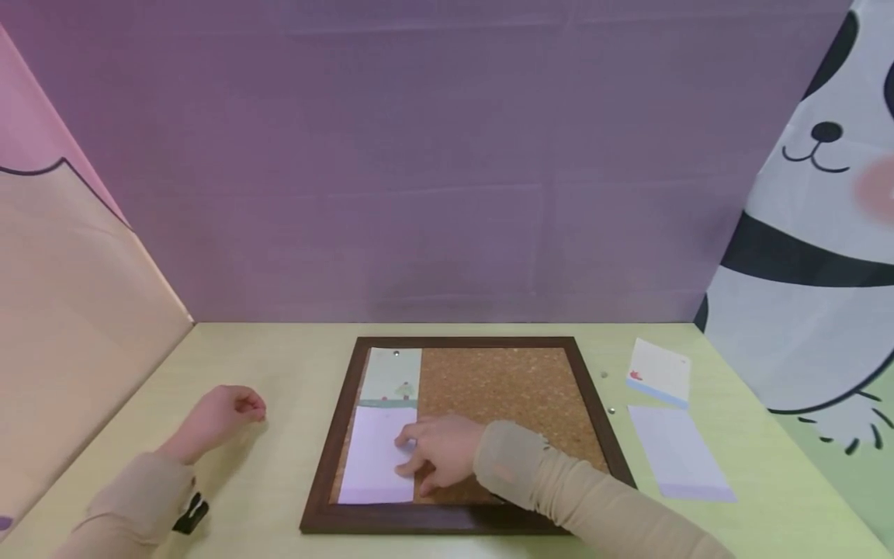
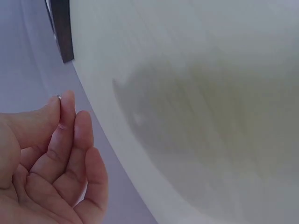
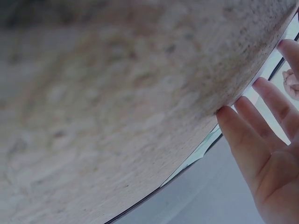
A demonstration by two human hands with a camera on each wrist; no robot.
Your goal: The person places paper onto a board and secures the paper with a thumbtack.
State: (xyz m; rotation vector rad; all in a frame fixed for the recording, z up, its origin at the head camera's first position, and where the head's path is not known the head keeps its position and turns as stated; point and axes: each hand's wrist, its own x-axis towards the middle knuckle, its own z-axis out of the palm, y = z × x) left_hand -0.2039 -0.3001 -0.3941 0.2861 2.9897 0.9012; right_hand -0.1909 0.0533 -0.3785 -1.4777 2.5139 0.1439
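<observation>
A wood-framed cork board (image 1: 499,380) lies on the table. At its upper left is a pale green card (image 1: 387,373) with a small tree printed on it and a silver thumbtack (image 1: 396,353) near its top edge. Below that card lies a lilac sheet of paper (image 1: 370,458), its top close against the card's lower edge. My right hand (image 1: 447,449) rests with spread fingers at the sheet's right edge, fingertips on paper and cork. Left of the board, my left hand (image 1: 218,423) is raised over the table, thumb and index finger pinching a small silver thumbtack (image 2: 59,97).
Right of the board lie a white card (image 1: 660,373) with a blue lower edge and another lilac sheet (image 1: 677,450). Two small tacks, one silver (image 1: 611,411) and one paler (image 1: 604,374), sit near the frame. A black buckle (image 1: 190,514) hangs by my left wrist.
</observation>
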